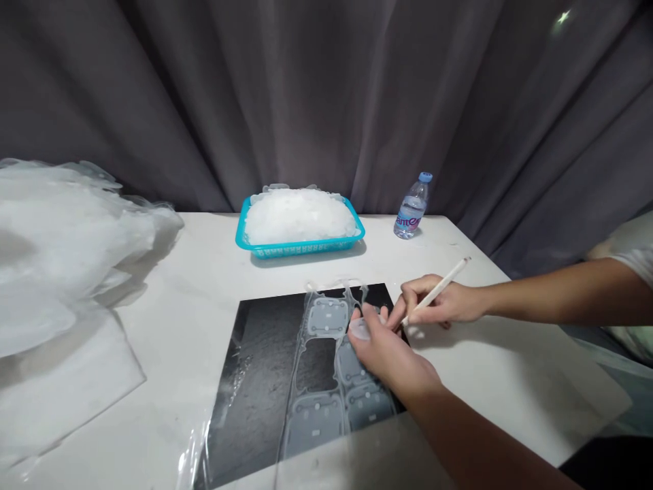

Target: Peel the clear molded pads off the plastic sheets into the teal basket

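My right hand [433, 299] grips a slim white pen-like tool [439, 289], its upper end slanting up to the right. The tool's lower tip is close to my left fingers. A small translucent plastic piece [360, 329] is pinched in my left hand [385, 347], and my right fingertips meet that hand's fingers. Beneath both hands lies a clear plastic sheet [326, 316] with several rounded rectangular shapes, one of them an open gap. This sheet rests on a flat black board [265, 374].
A turquoise basket [300, 249] heaped with translucent white pieces stands at the back. To its right is a water bottle [411, 207]. A large pile of translucent plastic sheets [61, 252] covers the left of the white table [168, 340]. Grey curtains [306, 95] hang behind.
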Motion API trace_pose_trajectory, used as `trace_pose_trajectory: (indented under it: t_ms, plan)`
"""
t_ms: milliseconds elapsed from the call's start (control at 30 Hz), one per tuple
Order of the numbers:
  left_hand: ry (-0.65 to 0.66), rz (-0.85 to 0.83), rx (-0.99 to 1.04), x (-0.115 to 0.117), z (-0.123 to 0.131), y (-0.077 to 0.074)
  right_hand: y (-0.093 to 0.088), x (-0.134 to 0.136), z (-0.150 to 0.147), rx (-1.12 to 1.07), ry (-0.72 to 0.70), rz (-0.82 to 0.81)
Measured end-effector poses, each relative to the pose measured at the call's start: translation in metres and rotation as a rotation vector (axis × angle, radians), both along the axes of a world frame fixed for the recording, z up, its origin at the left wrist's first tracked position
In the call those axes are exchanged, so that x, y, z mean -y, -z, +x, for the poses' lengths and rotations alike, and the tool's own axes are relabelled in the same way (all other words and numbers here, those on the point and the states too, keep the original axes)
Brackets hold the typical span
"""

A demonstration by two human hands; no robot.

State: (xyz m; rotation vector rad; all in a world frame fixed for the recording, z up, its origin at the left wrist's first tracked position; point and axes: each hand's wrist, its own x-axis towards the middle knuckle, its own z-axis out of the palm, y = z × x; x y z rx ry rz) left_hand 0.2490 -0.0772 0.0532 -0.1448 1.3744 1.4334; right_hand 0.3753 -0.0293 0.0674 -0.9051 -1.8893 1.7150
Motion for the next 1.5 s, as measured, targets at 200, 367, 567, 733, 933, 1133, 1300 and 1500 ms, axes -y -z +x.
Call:
trace_pose_trajectory:
  t_ms: [200,367,567,733,933,1133,1300,1500]
  plan:
    - [-0.036,0.082,-0.041,0.009,0.0,0.017,0.017,-0.029,0.001,-0.021,0.317,-0.432]
    - [-0.02,0.172,-0.178,0.012,-0.004,0.026,0.014,-0.052,-0.011,0.04,0.129,-0.827]
    - [-0.034,0.181,-0.394,0.012,-0.009,0.041,0.006,-0.055,-0.032,0.146,0.136,-0.677]
    - [-0.065,0.21,-0.454,0.012,-0.011,0.04,0.005,-0.048,-0.04,0.182,0.148,-0.408]
    - [-0.066,0.265,-0.412,0.011,-0.009,0.042,0.01,-0.045,-0.04,0.236,0.175,-0.185]
    - [-0.14,0.265,-0.328,0.014,-0.01,0.044,0.006,-0.051,-0.036,0.083,0.079,-0.447]
    - [-0.159,0.282,-0.207,0.014,-0.011,0.042,0.006,-0.051,-0.025,-0.001,-0.081,-0.55]
    - [-0.155,0.284,-0.108,0.014,-0.013,0.037,0.01,-0.052,-0.017,0.098,-0.087,-0.222]
